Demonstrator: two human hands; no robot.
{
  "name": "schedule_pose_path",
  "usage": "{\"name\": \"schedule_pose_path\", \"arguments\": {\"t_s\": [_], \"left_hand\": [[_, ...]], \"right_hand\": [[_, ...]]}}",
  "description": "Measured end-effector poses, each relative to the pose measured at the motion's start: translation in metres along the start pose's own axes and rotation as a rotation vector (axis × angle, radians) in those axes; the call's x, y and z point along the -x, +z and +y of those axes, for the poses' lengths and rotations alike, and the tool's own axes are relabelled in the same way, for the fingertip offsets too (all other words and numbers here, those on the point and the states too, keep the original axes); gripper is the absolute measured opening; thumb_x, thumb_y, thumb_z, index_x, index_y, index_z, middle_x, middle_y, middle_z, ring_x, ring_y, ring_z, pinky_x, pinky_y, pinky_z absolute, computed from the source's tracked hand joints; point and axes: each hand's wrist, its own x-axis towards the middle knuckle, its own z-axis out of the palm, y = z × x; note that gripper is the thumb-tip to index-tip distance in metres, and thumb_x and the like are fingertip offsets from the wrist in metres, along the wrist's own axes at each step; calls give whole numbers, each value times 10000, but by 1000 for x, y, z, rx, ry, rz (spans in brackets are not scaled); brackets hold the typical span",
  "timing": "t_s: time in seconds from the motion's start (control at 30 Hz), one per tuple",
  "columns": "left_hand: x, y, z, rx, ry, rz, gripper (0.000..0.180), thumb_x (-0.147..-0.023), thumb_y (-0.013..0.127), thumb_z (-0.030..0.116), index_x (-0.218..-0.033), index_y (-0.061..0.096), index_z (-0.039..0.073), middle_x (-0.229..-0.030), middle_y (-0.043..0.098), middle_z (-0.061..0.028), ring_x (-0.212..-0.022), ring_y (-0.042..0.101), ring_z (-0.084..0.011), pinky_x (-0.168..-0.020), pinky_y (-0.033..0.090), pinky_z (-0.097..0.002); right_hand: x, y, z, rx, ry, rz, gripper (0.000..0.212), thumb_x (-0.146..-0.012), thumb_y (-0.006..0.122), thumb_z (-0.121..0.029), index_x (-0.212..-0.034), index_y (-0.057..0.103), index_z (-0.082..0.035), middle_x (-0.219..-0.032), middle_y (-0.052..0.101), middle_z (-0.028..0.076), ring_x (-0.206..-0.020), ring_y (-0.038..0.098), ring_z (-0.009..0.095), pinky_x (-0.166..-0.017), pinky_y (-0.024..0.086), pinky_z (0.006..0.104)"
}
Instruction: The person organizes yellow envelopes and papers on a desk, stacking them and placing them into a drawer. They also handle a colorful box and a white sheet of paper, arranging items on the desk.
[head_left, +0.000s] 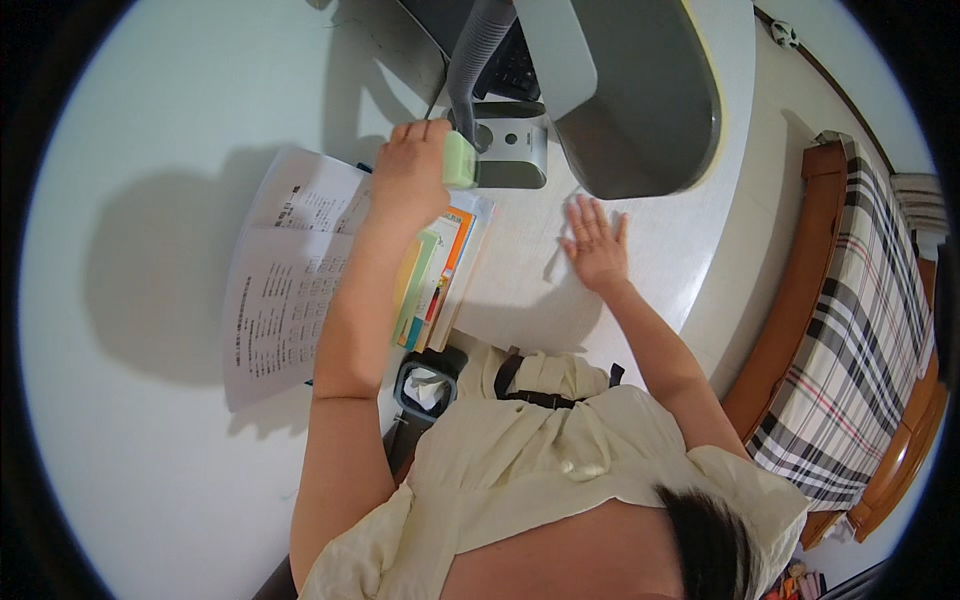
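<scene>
My left hand [410, 172] is closed around a small pale green box-shaped object [459, 160], held above the back edge of a stack of colourful books [437, 280]. It is right beside the grey base [512, 150] of a desk lamp. My right hand [594, 242] lies flat, fingers spread, on the white desk top [520, 290], and holds nothing. A white cloth or tissue seems to lie under that palm, but I cannot tell for sure. Large printed paper sheets [285, 280] lie under my left forearm.
The grey lamp head [630, 90] hangs over the back of the desk, with a ribbed hose [478, 45] rising to it. A black keyboard [515, 65] lies behind. A small waste bin [425, 385] stands below the desk. A plaid-cushioned wooden bench [850, 330] stands at right.
</scene>
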Motion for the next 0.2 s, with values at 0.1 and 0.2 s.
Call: {"name": "schedule_pose_path", "arguments": {"t_s": [0.1, 0.2], "left_hand": [[-14, 2, -20, -104, -26, 72, 451, -677, 570, -19, -1108, 461, 64, -1105, 530, -135, -1097, 453, -337, -899, 394, -433], [-34, 12, -36, -165, -79, 109, 480, -699, 579, 35, -1154, 432, 74, -1112, 526, -147, -1110, 442, -367, -918, 381, -462]], "right_hand": [[8, -3, 29, 34, 84, 32, 559, -932, 284, -436, -1427, 141, -217, -1488, 110, -38, -1369, 93, 160, -1078, 33, 537], [16, -2, 41, 36, 126, 47, 562, -932, 283, -438, -1427, 140, -213, -1489, 109, -34, -1369, 93, 166, -1077, 27, 538]]}}
